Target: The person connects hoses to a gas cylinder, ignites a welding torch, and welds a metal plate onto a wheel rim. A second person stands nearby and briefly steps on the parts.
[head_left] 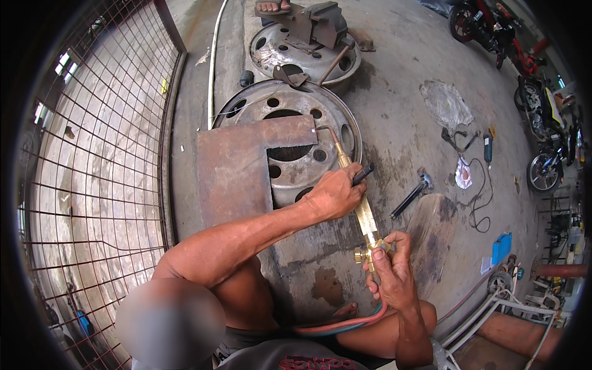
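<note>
My left hand (339, 192) is wrapped round the brass body of a gas torch (366, 216), with a short black pen-like stick (364, 174) also in its fingers. Lower down, my right hand (394, 271) has its fingers closed on the valve end of the torch, beside a brass knob (359, 255). The bent copper tip reaches the right edge of a rusty L-shaped steel plate (233, 163); whether it touches is unclear. That plate lies across a steel wheel rim (339, 120). Red and blue-green hoses (361, 320) run from the torch's rear end.
Beyond the plate, a bench vise (325, 24) stands on a second wheel rim (262, 55). A wire mesh fence (105, 179) borders the left side. On the floor at right are a black-handled hammer (409, 198), a corded tool (488, 147) and plastic sheeting (445, 103). Motorcycles (542, 166) stand farther right.
</note>
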